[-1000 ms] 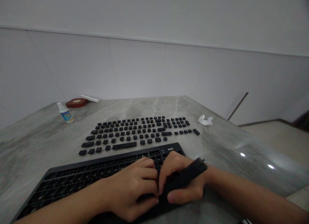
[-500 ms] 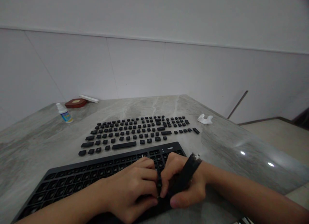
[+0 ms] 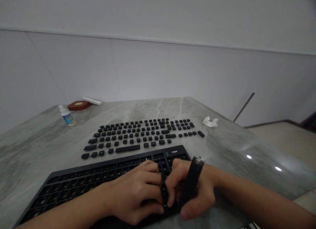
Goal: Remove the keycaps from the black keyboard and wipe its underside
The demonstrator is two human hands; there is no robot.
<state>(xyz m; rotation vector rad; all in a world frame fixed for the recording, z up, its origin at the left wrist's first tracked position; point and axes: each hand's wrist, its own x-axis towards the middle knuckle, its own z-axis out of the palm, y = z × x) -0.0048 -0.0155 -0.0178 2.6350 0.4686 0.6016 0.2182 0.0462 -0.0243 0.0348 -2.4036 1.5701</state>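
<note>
A black keyboard point(image 3: 158, 153) with its keycaps off lies at the near side of the table, open sockets showing. My left hand point(image 3: 142, 192) lies over its right half, fingers curled down onto it, thumb by the near edge; the fingertips are partly hidden. Beside it, my right hand point(image 3: 190, 192) grips a slim black tool point(image 3: 192, 179) with small metal pieces at its raised end; I cannot make out its kind. The tool tilts upward, and its lower end is close to the keyboard's near right part. Loose black keycaps point(image 3: 127, 148) lie in rows beyond the keyboard.
A white-capped spray bottle point(image 3: 67, 116) stands at the table's far left, in front of a reddish-brown box point(image 3: 79, 105) and a white strip point(image 3: 92, 101). Crumpled white tissue point(image 3: 210, 122) lies right of the keycaps. A pale wall point(image 3: 143, 69) rises behind the grey marbled table point(image 3: 229, 153).
My right hand has shifted slightly right and nearer to me, and the black tool stands more upright. My left hand stays in nearly the same place on the keyboard.
</note>
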